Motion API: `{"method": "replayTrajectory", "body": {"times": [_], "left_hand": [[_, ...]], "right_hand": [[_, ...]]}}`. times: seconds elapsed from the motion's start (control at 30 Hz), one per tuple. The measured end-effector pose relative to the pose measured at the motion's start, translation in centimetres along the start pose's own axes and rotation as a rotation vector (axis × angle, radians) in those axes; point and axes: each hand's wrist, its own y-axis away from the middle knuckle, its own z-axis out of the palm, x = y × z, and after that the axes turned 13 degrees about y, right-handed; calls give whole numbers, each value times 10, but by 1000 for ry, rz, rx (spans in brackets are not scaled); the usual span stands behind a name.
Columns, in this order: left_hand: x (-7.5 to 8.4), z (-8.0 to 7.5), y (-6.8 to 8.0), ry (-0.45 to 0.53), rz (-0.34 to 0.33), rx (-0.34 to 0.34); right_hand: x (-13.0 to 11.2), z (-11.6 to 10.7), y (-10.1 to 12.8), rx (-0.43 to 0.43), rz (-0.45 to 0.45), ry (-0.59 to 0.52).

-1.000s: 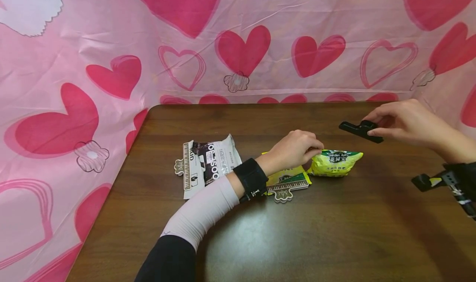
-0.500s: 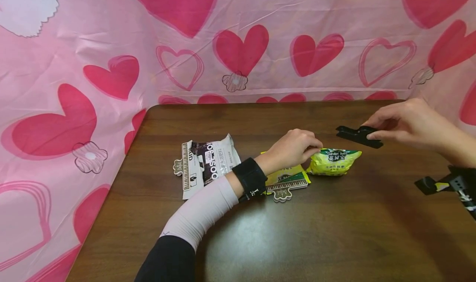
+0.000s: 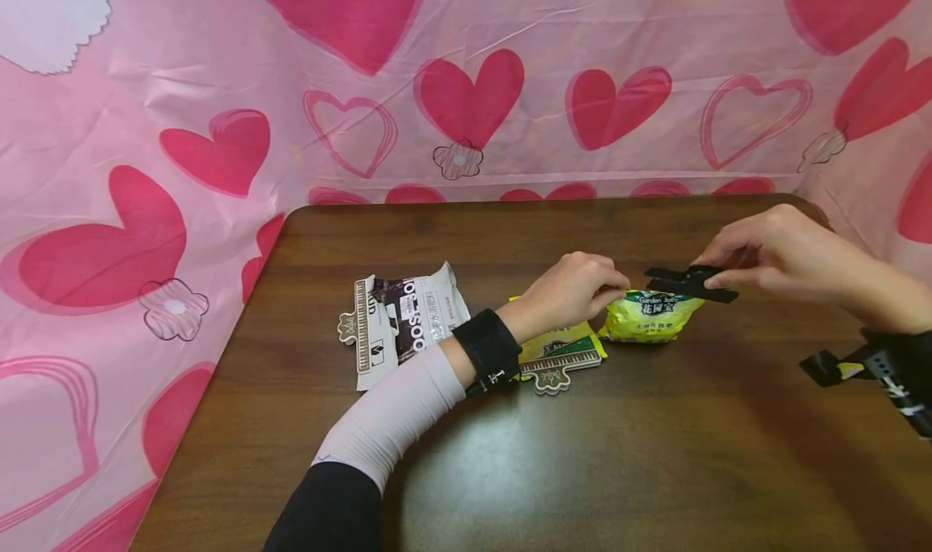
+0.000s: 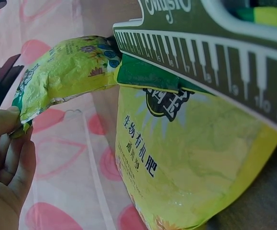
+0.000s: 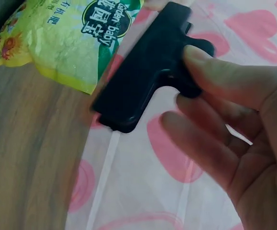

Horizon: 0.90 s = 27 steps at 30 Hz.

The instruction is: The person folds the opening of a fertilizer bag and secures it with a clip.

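Observation:
A small yellow-green bag [image 3: 652, 316] with a "Garden baby" label lies on the brown table [image 3: 553, 455]. My left hand [image 3: 578, 290] pinches the bag's left end; the left wrist view shows the crumpled bag end [image 4: 64, 72] at my fingers [image 4: 9, 158]. My right hand [image 3: 782, 254] pinches a black clip [image 3: 690, 283] and holds it just above the bag's top edge. In the right wrist view the clip [image 5: 150, 64] sits between thumb and fingers, next to the bag [image 5: 61, 38]. Whether the clip touches the bag I cannot tell.
A second yellow-green bag [image 3: 555, 343] closed by a green ruler-marked clip [image 3: 559, 367] lies under my left wrist; it fills the left wrist view [image 4: 191, 158]. A white-and-black bag [image 3: 408, 321] with a similar clip lies to the left. Pink heart-patterned cloth [image 3: 466, 82] walls the table.
My right hand has carried the black clip leftward and down, from the far right of the table to just over the bag. The left hand has kept its pinch.

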Motion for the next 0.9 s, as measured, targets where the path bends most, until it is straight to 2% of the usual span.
{"method": "replayTrajectory", "body": {"times": [0.27,0.47,0.9], "left_hand": [[0,0,-1,4,2,-3],[-1,0,-1,10,6,-2],[-1,0,-1,21,23,35]], "right_hand": [[1,7,-2,-44,-29,-14],[-2,10,-5,-81,-8,-15],[-2,19,-10,-77,-67,-47]]}}
